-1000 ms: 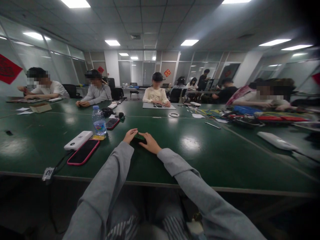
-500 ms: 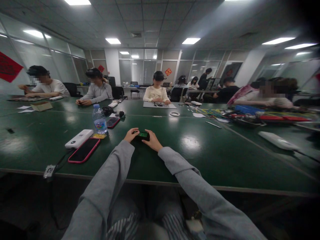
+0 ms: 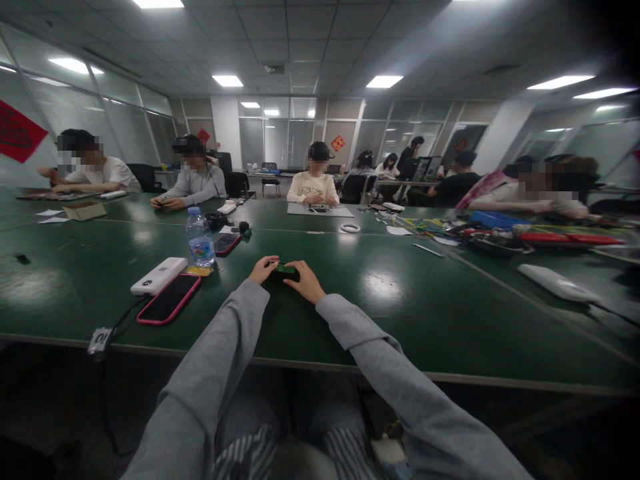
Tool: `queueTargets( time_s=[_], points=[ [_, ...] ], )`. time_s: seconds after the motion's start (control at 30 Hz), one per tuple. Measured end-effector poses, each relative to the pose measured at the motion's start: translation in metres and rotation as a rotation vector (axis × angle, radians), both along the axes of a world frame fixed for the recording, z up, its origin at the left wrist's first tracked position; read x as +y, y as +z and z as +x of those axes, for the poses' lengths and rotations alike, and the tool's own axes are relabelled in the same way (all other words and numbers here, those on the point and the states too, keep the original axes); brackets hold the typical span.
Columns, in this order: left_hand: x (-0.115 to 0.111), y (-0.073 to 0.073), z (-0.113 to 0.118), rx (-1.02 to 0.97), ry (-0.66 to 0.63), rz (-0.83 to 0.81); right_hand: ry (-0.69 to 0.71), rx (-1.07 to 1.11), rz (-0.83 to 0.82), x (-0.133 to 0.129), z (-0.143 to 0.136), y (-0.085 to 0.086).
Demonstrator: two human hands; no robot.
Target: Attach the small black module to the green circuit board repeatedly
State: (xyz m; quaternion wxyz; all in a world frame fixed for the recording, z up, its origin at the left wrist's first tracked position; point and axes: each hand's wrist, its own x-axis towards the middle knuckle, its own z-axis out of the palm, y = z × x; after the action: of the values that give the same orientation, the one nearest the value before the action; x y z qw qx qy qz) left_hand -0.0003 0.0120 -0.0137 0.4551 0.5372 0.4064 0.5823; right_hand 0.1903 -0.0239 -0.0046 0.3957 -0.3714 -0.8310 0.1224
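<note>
Between my two hands, above the green table (image 3: pixel 380 333), is a small dark phone-like object (image 3: pixel 285 269) with a lit green screen, lying sideways. My left hand (image 3: pixel 263 270) grips its left end, thumb toward the screen. At its right end, my right hand (image 3: pixel 307 283) holds it with bent fingers, the thumb low near the bottom edge. The undersides of the fingers are hidden. To the left lie a pink-rimmed phone (image 3: pixel 169 300) and a white power bank (image 3: pixel 159 275).
A water bottle (image 3: pixel 201 239) stands left of my hands, with a dark red phone (image 3: pixel 227 243) behind it. Ahead lies a white ring (image 3: pixel 349 228). Cables and a blue tray (image 3: pixel 495 220) are at the right. Several people sit around the table.
My right fingers have shifted slightly over the object's right end, and its screen picture looks different. My left hand keeps nearly the same place.
</note>
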Motion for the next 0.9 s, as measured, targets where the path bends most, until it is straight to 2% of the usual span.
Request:
queueTargets(
  time_s=[0.37, 0.5, 0.67, 0.8, 0.9],
  points=[
    [-0.013, 0.008, 0.004, 0.003, -0.066, 0.008, 0.011, -0.015, -0.02, -0.001, 0.001, 0.001],
    [-0.013, 0.01, 0.005, -0.033, -0.073, -0.034, 0.018, -0.003, -0.023, -0.001, 0.0, 0.0],
    [-0.019, 0.02, 0.012, -0.164, -0.012, -0.08, 0.004, 0.105, -0.049, 0.002, 0.0, -0.001],
    [-0.026, 0.031, 0.016, -0.282, 0.03, -0.153, 0.028, 0.392, -0.242, 0.003, -0.001, 0.003],
    [-0.031, 0.035, 0.016, -0.317, -0.059, -0.202, 0.116, 0.709, -0.552, 0.0, -0.005, 0.009]
  ],
)
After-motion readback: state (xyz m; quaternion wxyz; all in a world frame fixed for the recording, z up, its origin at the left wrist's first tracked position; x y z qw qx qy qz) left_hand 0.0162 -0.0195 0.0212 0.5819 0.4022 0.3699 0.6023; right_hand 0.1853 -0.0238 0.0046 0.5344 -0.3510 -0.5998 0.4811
